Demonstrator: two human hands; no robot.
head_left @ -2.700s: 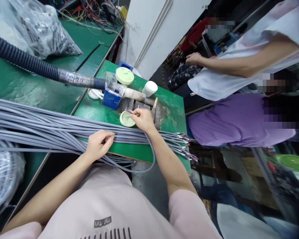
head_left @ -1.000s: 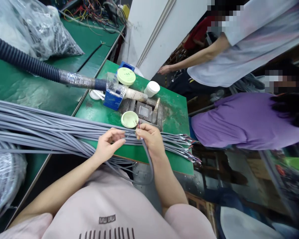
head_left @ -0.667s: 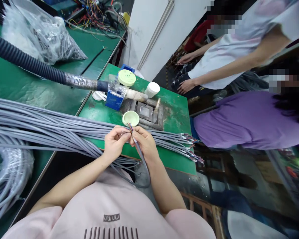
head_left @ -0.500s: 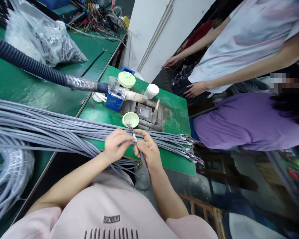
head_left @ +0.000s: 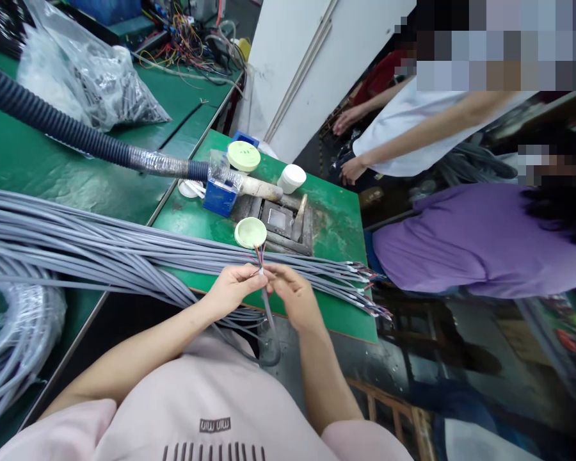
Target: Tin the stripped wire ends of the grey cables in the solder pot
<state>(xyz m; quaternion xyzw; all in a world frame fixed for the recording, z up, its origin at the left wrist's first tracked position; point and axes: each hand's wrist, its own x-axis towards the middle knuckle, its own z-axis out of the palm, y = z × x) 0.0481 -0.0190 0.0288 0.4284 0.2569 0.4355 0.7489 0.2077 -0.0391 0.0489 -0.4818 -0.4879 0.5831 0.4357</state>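
Observation:
My right hand [head_left: 294,296] pinches the end of one grey cable [head_left: 267,312] and holds it upright just off the green table's near edge. Thin coloured wires [head_left: 259,255] fan out of the cable's stripped tip. My left hand [head_left: 232,289] meets it from the left, thumb and fingers closed on those wires at the tip. The cable loops down below my hands. Under both hands lies a thick bundle of grey cables [head_left: 100,246] running across the green table [head_left: 338,224], their stripped ends [head_left: 365,288] hanging past its right side.
A small pale green dish [head_left: 250,232] sits beside a metal solder pot [head_left: 281,219]. Behind are a blue box [head_left: 219,195], a dark corrugated hose [head_left: 62,128], a white jar [head_left: 291,178] and a plastic bag [head_left: 86,77]. A person in purple [head_left: 470,240] and another in white [head_left: 413,131] stand at right.
My right hand lifted the cable end away from the green dish and drew it back toward me. My left hand left the bundle and came across to pinch the wires at the tip.

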